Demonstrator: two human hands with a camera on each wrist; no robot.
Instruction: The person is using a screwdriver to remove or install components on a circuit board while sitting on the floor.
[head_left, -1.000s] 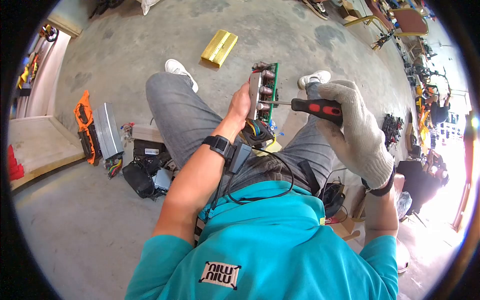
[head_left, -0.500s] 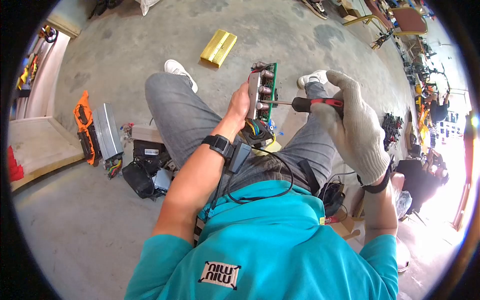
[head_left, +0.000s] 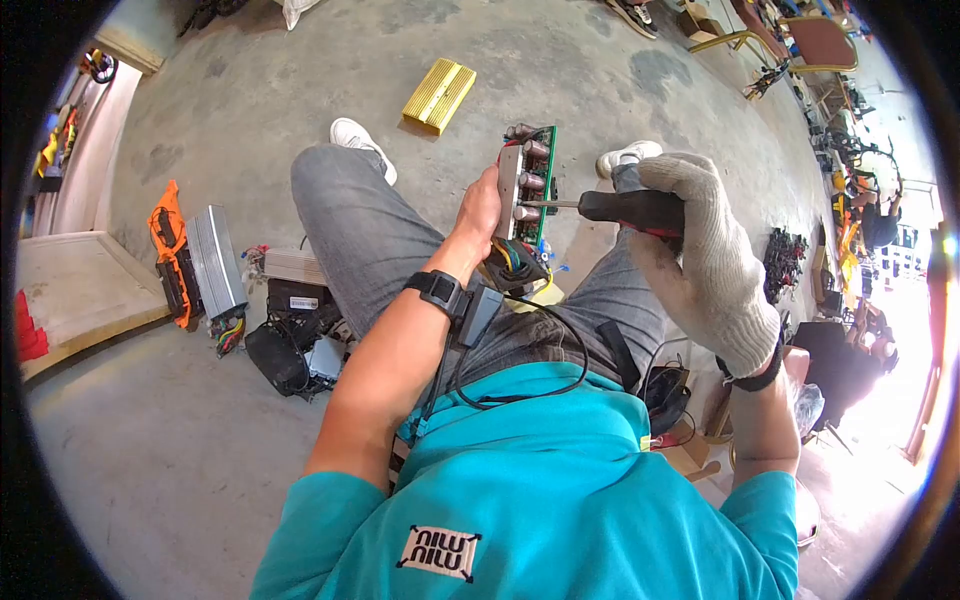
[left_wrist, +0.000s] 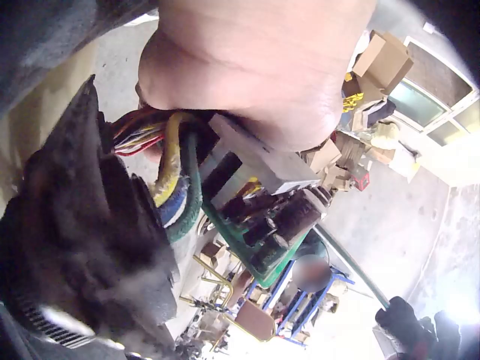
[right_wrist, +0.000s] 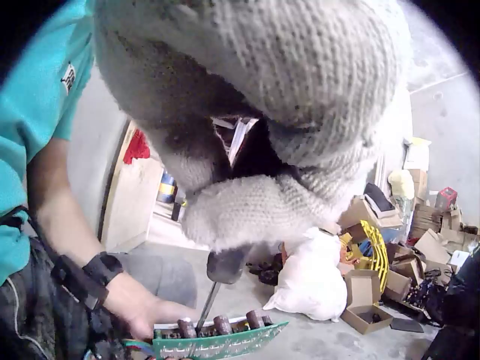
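My bare left hand (head_left: 481,207) grips a green circuit board (head_left: 548,185) by the flat metal plate (head_left: 509,190) along its side. Several brown cylindrical capacitors (right_wrist: 223,325) stand on the board. Thick coloured wires (left_wrist: 174,172) come off its near end. A knitted white glove covers my right hand (head_left: 715,265), whose fingers curl round the black and red handle of a screwdriver (head_left: 630,208). Its thin shaft reaches in between the capacitors toward the metal plate; the tip is hidden there. In the right wrist view, the gloved fingers hide most of the handle.
A gold finned case (head_left: 438,96) lies on the concrete floor ahead. Left of my legs are a silver finned case (head_left: 217,262), an orange and black part (head_left: 170,250) and black parts with cables (head_left: 280,355). A chair (head_left: 820,44) stands far right.
The screwdriver's handle has turned about its shaft, red inlays rolling out of sight. My right fingers straightened somewhat, then curled round the handle again. The left hand and board stay nearly still.
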